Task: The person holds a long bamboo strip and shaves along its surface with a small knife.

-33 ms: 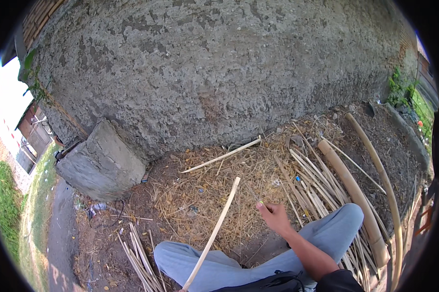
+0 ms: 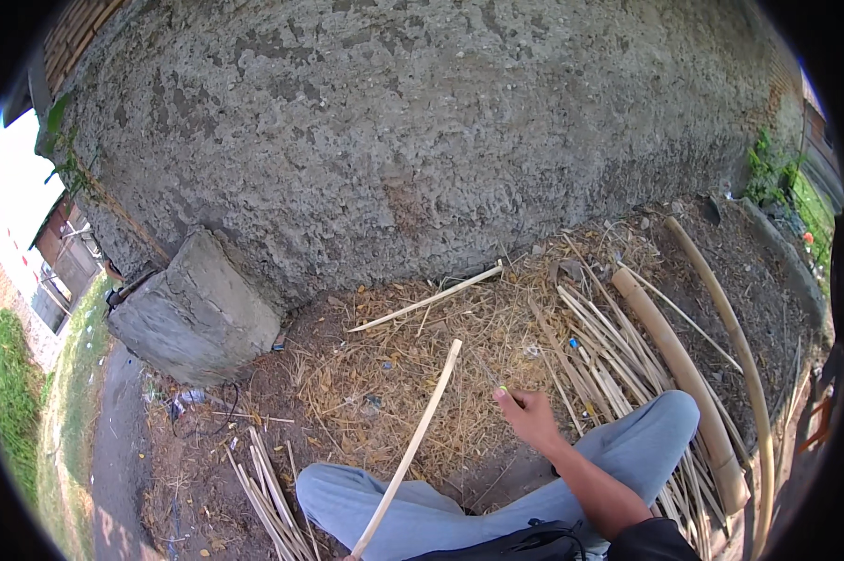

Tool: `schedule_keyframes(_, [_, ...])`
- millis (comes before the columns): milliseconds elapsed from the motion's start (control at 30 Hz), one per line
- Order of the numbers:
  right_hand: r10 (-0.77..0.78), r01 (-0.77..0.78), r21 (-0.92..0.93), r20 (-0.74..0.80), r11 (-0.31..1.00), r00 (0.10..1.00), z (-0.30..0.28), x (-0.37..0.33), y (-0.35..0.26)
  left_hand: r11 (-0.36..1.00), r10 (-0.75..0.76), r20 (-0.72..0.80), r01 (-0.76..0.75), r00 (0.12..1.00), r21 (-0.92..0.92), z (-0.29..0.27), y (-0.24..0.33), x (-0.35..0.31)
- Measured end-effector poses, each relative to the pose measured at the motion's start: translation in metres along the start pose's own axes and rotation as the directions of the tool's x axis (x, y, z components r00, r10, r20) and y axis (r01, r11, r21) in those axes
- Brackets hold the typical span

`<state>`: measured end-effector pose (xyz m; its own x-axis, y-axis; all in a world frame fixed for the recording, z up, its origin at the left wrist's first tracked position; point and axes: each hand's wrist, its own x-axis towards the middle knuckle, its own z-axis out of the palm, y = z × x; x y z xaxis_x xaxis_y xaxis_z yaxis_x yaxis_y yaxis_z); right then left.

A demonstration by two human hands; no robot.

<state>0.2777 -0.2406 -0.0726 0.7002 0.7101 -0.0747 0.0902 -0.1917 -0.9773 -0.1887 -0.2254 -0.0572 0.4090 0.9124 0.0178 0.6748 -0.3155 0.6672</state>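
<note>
A gap lay over the straw (image 2: 483,439) between the stick (image 2: 412,444) and the right hand (image 2: 531,418). The wall (image 2: 459,140) barred the way ahead, a block (image 2: 197,309) the far left; strips (image 2: 618,369) and a pole (image 2: 679,374) crowded the right.

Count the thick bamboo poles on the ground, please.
2: the straight pole, partly behind the right knee, and the curved pole, farther right. More may be hidden.

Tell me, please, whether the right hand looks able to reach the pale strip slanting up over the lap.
Probably yes: nothing visible stands between the right hand and the pale strip, though that hand holds a thin tool.
</note>
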Motion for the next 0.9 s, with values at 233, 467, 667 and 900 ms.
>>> schedule_keyframes(233, [-0.018, 0.018, -0.021, 0.008, 1.0, 1.0, -0.002, -0.002, 0.003, 0.998, -0.052, 0.032, 0.053, 0.998, -0.019, 0.007, -0.018, -0.005])
schedule_keyframes(467, [-0.213, 0.207, -0.177, -0.016, 0.962, 0.977, 0.001, -0.008, -0.004, 0.998, -0.043, 0.072, 0.047, 0.996, -0.051, 0.025, -0.03, -0.004])
schedule_keyframes(667, [-0.52, 0.502, -0.309, 0.026, 0.808, 0.854, 0.014, -0.022, -0.014, 0.935, -0.144, 0.242, 0.212, 0.959, -0.284, 0.027, -0.003, 0.021])
schedule_keyframes(900, [-0.337, 0.306, -0.465, 0.018, 0.831, 0.941, -0.001, -0.017, -0.019, 0.978, -0.109, 0.128, 0.129, 0.986, -0.166, 0.034, 0.007, 0.028])
